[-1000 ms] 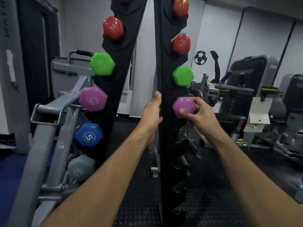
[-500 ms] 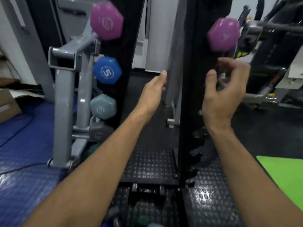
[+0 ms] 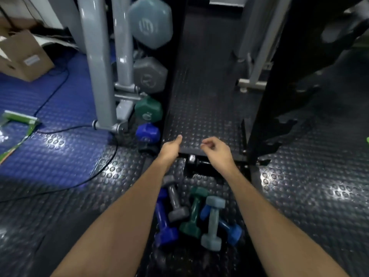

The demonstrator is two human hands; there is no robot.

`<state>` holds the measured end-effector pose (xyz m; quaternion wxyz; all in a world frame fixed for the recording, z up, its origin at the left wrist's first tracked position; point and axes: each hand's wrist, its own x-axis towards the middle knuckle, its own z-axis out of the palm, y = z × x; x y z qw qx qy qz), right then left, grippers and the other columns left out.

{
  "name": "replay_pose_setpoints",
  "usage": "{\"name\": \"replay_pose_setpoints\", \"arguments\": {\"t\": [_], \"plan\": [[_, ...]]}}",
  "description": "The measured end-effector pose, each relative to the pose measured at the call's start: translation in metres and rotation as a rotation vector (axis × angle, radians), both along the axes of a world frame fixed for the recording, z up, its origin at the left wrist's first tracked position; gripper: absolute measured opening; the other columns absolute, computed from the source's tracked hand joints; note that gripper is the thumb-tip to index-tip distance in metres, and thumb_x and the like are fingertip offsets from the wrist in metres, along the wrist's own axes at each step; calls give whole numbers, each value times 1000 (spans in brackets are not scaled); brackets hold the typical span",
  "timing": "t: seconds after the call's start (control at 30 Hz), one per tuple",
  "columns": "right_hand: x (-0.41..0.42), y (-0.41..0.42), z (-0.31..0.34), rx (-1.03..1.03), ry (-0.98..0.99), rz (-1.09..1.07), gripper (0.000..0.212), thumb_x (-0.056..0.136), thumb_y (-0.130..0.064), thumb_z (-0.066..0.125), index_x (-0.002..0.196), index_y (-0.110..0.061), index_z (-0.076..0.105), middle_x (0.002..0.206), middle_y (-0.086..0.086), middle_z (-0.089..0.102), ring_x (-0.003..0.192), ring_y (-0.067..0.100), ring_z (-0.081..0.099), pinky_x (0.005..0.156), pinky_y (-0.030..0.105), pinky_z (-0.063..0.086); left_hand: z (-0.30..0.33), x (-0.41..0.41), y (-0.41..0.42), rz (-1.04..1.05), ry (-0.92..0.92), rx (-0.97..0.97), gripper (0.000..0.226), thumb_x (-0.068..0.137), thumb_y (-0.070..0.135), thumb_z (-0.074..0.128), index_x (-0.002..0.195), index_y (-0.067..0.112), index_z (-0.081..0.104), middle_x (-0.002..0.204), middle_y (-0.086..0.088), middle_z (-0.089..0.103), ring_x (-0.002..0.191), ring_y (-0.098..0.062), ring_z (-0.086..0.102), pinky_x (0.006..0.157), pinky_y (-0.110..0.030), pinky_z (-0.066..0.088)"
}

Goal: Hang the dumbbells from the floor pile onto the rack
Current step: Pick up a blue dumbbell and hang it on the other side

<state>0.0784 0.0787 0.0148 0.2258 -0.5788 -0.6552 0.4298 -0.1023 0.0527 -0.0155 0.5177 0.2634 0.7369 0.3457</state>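
Observation:
A pile of dumbbells lies on the black studded floor between my forearms: a dark blue one, a grey one, a dark green one, a pale grey-blue one and a blue one partly under it. The black rack's right upright stands at the right. On its left side hang a pale grey-blue dumbbell, a grey one, a green one and a blue one. My left hand and my right hand hover above the pile, empty, fingers loosely curled.
A grey machine frame stands left of the rack. A black cable runs over the floor at the left. A cardboard box sits on the blue mat, with a green object nearby. A black dumbbell lies at the rack's base.
My view has dropped from the rack's upper pegs to the floor pile. My right hand let go of the purple dumbbell on the rack, and both hands came down, empty.

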Motion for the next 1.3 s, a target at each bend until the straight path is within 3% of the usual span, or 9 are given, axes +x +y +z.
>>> {"name": "replay_pose_setpoints", "arguments": {"t": [0.1,0.2,0.33,0.5,0.6,0.7,0.9,1.1,1.3], "plan": [[-9,-6,-33,-155,-94,114,21,97,-36,66,112,-22,72,102,-8,70,99,11,67,91,30,54,-31,-14,-18,63,-7,-82,56,102,66,41,87,17,62,99,-8,65,84,-23,55,82,-36,44],[-13,-11,-58,-232,-226,233,23,99,-37,65,111,-20,73,105,-3,72,96,15,68,87,34,57,-52,-22,-33,70,30,-135,52,102,64,43,87,17,58,95,-7,60,83,-22,52,76,-35,40],[4,-9,-89,-332,-367,211,23,98,-33,63,110,-16,74,102,1,73,84,12,67,74,29,53,-82,-20,-47,65,38,-149,51,102,63,45,90,18,64,105,-6,68,96,-26,62,93,-41,50],[50,-16,-120,-507,-632,96,33,108,-18,43,122,3,65,135,18,63,114,35,62,87,35,48,-101,2,-49,-31,26,-124,42,99,63,50,88,25,62,115,-7,71,108,-26,66,102,-45,48],[62,-24,-121,-842,-396,48,57,102,-55,54,129,-5,61,139,13,56,125,34,59,82,34,51,-107,12,-50,-89,5,-108,34,98,61,55,92,29,63,111,-3,72,100,-20,67,96,-41,51],[64,-29,-136,-836,-521,280,102,67,-85,70,145,-21,52,155,11,44,140,35,48,107,47,45,-110,19,-49,-119,-10,-98,36,100,60,54,103,26,64,109,0,73,101,-19,69,88,-37,52],[62,-36,-139,-606,-645,377,69,66,-41,93,124,-16,64,114,4,62,96,23,68,79,44,66,-112,17,-49,-112,-47,-94,39,100,62,51,109,26,62,106,1,73,104,-21,70,100,-47,52],[68,-15,-108,-643,-575,468,62,65,-31,94,120,-20,68,113,6,64,93,23,68,63,32,64,-115,22,-41,-97,-75,-94,55,101,59,53,132,15,62,108,-1,75,105,-24,71,92,-41,53],[108,38,-51,-792,-360,177,51,71,-24,92,117,-10,73,117,17,69,96,28,72,67,33,64,-124,34,-43,-180,-46,-145,30,103,52,53,107,23,62,114,-4,73,108,-24,69,93,-42,49]]}}
